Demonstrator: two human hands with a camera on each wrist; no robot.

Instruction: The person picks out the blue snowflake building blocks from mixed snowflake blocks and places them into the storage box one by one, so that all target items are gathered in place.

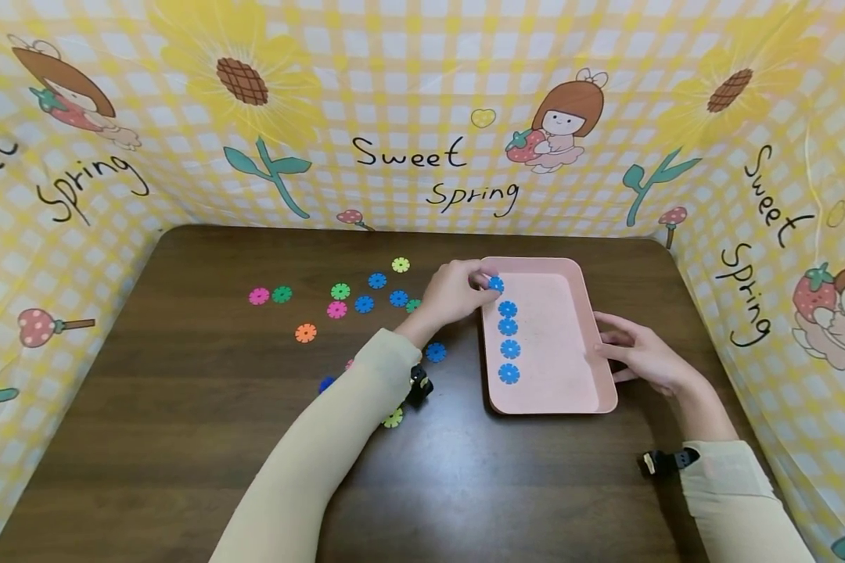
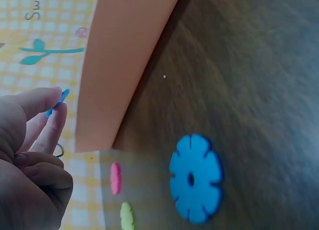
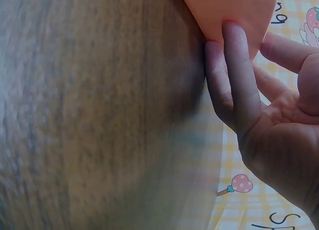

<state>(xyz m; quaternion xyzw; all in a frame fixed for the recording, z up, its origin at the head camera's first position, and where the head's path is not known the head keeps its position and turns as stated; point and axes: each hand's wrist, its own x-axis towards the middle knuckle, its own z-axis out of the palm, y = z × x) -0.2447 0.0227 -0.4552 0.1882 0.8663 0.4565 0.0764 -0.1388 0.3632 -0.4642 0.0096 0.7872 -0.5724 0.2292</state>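
Thumb and fingertips of my left hand (image 1: 456,295) pinch a blue notched plastic disc (image 1: 496,284) at the upper left of the pink tray (image 1: 545,403). In the left wrist view this disc (image 2: 63,96) is seen edge-on, above the level of the tray wall (image 2: 114,65). Several more blue discs (image 1: 510,349) lie in a column along the tray's left side. My right hand (image 1: 644,356) touches the tray's right side, its fingers extended. In the right wrist view two of its fingers (image 3: 239,65) lie against the outer wall (image 3: 239,8).
Loose notched discs in pink, green, orange, yellow and blue are scattered on the brown table (image 1: 148,438) left of the tray, among them an orange disc (image 1: 306,333) and a blue disc (image 1: 436,353). My left forearm hides some. A yellow checked cloth (image 1: 408,86) surrounds the table.
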